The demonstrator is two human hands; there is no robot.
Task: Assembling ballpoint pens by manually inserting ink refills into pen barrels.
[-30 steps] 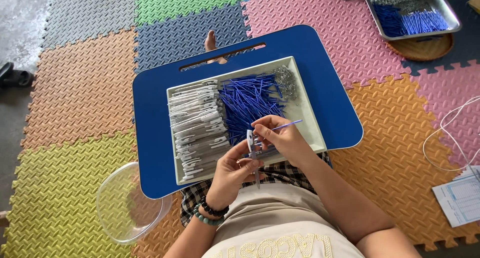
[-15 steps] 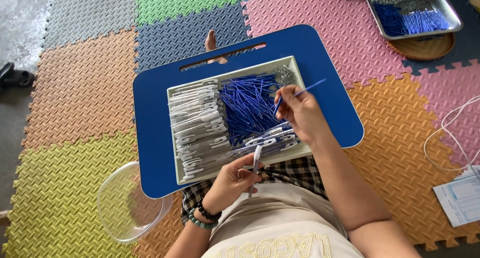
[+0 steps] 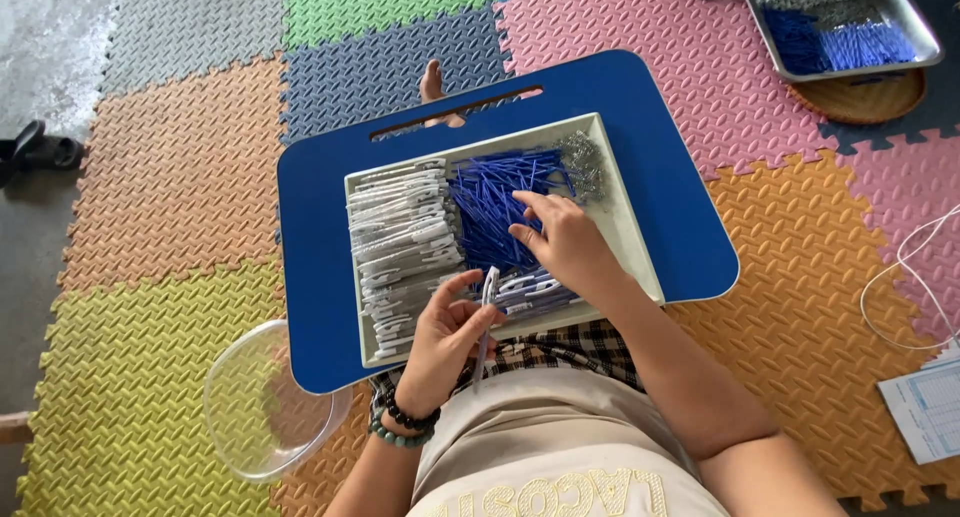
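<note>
Blue refills (image 3: 495,202) half-hidden beneath right hand (image 3: 565,239)

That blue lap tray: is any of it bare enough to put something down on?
Yes. The blue lap tray is bare right of the white tray and in a left strip. The white tray is packed with white clips, blue sticks, and the right hand.

Glossy blue plastic lap tray (image 3: 680,177), textured foam floor mats (image 3: 170,177), clear plastic bowl (image 3: 255,407)
</note>
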